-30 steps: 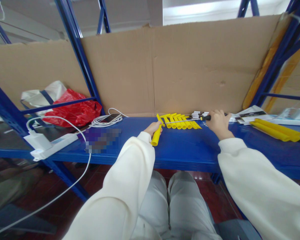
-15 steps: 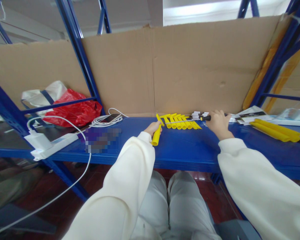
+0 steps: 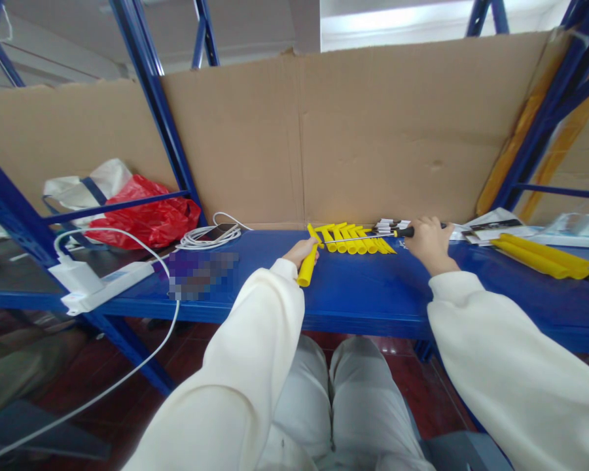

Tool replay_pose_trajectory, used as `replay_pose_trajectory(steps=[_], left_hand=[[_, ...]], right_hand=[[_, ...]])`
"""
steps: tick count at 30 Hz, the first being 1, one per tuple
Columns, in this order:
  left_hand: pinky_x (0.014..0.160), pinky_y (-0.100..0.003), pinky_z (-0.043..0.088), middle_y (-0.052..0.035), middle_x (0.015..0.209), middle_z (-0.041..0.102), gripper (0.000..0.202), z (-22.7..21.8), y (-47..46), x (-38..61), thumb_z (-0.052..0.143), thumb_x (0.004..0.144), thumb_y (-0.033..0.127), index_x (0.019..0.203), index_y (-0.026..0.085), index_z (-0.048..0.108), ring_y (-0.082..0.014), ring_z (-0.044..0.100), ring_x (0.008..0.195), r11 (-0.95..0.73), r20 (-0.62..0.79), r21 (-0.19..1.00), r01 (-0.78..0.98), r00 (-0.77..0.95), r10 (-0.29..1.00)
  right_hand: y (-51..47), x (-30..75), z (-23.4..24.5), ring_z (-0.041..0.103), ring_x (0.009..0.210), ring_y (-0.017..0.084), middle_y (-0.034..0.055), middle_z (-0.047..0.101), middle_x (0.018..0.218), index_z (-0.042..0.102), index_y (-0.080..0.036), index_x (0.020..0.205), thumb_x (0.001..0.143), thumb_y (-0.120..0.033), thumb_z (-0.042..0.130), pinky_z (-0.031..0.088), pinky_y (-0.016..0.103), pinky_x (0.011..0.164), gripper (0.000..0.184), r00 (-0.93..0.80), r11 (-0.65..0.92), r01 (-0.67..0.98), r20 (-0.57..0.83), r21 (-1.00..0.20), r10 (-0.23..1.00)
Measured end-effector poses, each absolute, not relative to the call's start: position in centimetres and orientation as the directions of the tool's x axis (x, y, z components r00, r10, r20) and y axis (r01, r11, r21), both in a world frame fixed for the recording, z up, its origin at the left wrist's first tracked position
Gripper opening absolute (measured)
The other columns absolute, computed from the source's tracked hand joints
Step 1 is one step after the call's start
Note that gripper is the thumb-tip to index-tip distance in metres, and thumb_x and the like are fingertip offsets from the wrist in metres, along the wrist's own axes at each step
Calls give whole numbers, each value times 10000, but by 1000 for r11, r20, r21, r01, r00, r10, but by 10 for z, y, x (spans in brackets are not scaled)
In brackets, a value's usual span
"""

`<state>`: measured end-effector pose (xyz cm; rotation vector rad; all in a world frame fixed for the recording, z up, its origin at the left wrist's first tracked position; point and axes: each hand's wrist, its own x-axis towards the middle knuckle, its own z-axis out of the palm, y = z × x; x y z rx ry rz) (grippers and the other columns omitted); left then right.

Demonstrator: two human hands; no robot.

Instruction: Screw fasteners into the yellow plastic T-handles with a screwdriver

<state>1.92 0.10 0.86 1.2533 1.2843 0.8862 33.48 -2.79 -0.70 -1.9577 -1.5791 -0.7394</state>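
Note:
My left hand (image 3: 300, 250) is closed round a yellow plastic tube (image 3: 305, 269) that stands tilted on the blue shelf (image 3: 373, 294). My right hand (image 3: 426, 243) grips the black handle of a screwdriver (image 3: 368, 237). Its thin metal shaft points left, with the tip at the top of the yellow tube. Behind the shaft lies a row of several yellow tubes (image 3: 356, 237) side by side, against the cardboard back wall (image 3: 373, 131).
A phone with a coiled white cable (image 3: 209, 235) lies left of my hands. A white power strip (image 3: 98, 284) sits at the shelf's left edge, behind it a red bag (image 3: 144, 216). Long yellow tubes (image 3: 544, 256) and papers (image 3: 491, 224) lie to the right.

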Motion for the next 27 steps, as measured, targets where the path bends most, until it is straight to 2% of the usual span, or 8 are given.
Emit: replay_pose_trajectory(steps=[4,10,15,20,23,27], left_hand=[[478,-223,394,39,499,527,246,9,2,19,456,1112,217,948,180,635,-133,469,404,173,-196,969,175,126,972],[453,-214,350,47,480,500,272,10,-2,20,432,1120,206,896,201,587,-126,447,395,162,-185,973,163,138,973],[469,-215,366,41,490,509,271,9,-1,20,464,1117,213,870,203,576,-123,448,398,172,-194,974,151,149,970],[476,-223,376,38,487,502,284,10,-2,20,449,1111,199,864,200,590,-131,460,411,168,-194,972,166,154,969],[473,-222,367,44,485,494,283,12,-5,20,457,1106,187,855,206,586,-131,458,413,159,-184,973,166,150,971],[461,-222,347,42,470,485,318,13,-6,21,429,1116,189,832,209,571,-126,440,406,149,-176,973,175,151,973]], right_hand=[[-26,336,-8,532,1066,371,201,721,1041,804,-176,1134,887,-228,544,375,566,982,363,182,-209,977,687,-45,703],[-29,332,-6,535,1077,377,219,727,1071,811,-159,1138,894,-211,520,376,593,989,384,197,-200,977,678,-75,708],[-30,332,-5,533,1070,369,234,726,1102,810,-143,1144,927,-202,472,375,580,984,406,201,-202,976,665,-77,719],[-29,334,-7,500,1044,367,222,707,1057,804,-157,1140,881,-222,536,390,548,930,378,193,-189,979,676,-81,711],[-29,336,-7,502,1088,376,248,683,1162,779,-136,1187,920,-263,530,406,541,920,386,210,-214,974,677,-79,706],[-32,338,-6,509,1155,397,268,637,1285,717,-121,1284,960,-396,584,434,531,917,445,239,-245,965,705,-94,668]])
